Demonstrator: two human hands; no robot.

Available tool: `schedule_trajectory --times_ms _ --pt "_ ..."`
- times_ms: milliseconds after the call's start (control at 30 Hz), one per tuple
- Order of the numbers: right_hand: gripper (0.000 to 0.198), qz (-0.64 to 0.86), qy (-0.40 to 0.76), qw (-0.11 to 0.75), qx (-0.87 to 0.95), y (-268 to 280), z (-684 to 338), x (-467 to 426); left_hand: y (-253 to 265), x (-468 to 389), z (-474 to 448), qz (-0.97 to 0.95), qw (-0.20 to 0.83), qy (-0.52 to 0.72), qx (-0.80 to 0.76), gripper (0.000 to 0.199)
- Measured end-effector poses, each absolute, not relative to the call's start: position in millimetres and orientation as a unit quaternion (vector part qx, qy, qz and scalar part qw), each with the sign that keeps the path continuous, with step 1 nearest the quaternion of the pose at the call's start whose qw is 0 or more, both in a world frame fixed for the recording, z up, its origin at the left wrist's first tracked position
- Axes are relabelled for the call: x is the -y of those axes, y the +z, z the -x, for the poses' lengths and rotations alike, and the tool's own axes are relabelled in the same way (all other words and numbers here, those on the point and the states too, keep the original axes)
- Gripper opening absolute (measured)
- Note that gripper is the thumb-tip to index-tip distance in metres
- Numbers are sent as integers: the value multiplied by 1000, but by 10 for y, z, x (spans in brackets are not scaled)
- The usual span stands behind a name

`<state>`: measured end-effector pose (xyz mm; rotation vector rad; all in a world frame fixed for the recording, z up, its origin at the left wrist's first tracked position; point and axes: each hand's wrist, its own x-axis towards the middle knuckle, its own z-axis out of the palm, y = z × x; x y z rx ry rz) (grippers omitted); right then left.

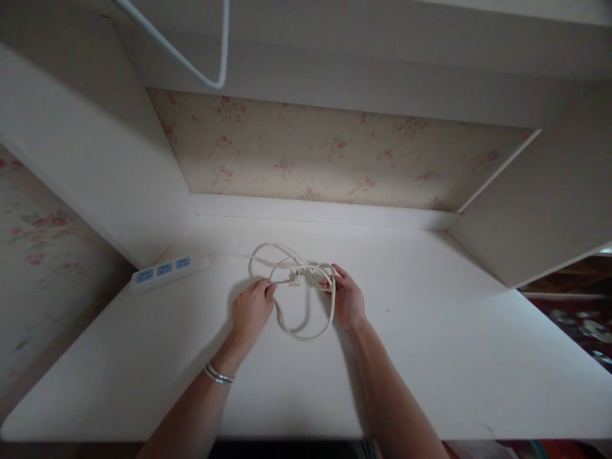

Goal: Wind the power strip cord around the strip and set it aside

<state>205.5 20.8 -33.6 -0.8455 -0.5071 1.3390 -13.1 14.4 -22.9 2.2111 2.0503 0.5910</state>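
A white power cord [313,336] lies in loose loops between my hands, over the middle of the white desk. My left hand [253,309] pinches the cord close to its plug [297,278], which points right toward the coil. On the other side, my right hand [348,298] has its fingers curled around several strands at the right edge of the loops. From the coil the cord runs left to a white power strip [169,273] with three blue socket blocks, lying near the left side panel. The far fingers of my right hand are partly hidden by the cord.
The white desktop [430,357] has a low ledge [325,209] at the back, below floral wallpaper [287,150]. Side panels [530,185] rise left and right, and a shelf [335,76] overhangs. A pale bent rod or cable [191,67] hangs at the upper left.
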Motion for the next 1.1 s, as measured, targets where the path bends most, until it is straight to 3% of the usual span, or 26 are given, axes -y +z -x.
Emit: schedule_trajectory --times_ms 300,500,700,900,967,1100 --pt "37 380 603 663 229 -327 -2059 -178 -259 -205 152 -721 57 208 -659 23" --pt "37 347 615 670 229 -283 -2030 -168 -309 -218 90 -737 120 328 -579 18" --pt "42 345 628 647 260 -243 -2001 -122 -210 -77 -85 -714 321 390 -486 23" --pt "57 347 632 606 335 -236 -1895 -71 -77 114 -231 -703 495 373 -350 37" --pt "50 356 605 611 366 -255 -1838 -63 -110 135 -265 -685 522 373 -345 43" --pt "28 373 593 583 412 -290 -1770 -38 -213 115 -325 -632 525 398 -408 33"
